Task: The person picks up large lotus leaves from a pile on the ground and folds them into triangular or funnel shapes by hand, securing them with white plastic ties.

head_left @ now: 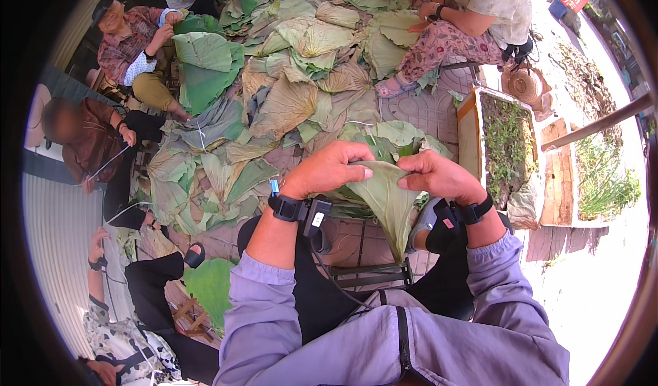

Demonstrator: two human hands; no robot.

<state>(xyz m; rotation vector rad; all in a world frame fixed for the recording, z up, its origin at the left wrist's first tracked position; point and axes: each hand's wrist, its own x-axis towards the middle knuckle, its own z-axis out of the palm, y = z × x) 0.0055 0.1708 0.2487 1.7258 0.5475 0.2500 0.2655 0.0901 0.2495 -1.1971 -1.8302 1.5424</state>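
Between my two hands hangs a large, wilted green lotus leaf [389, 204], its pointed lower end dangling over my lap. My left hand [327, 170] pinches its upper left edge with thumb and fingers. At the upper right edge, my right hand [442, 176] grips the same leaf in a like pinch. Just beyond my hands lie more lotus leaves [394, 134]. A broad heap of green and browning lotus leaves [281, 105] spreads over the paving ahead and to the left.
Several people sit around the heap, one person [473, 26] at the far right and others along the left. A planter box [471, 136] of small greens stands right, beside a wooden-sided planter [558, 180]. A dark stool frame [370, 274] shows between my legs.
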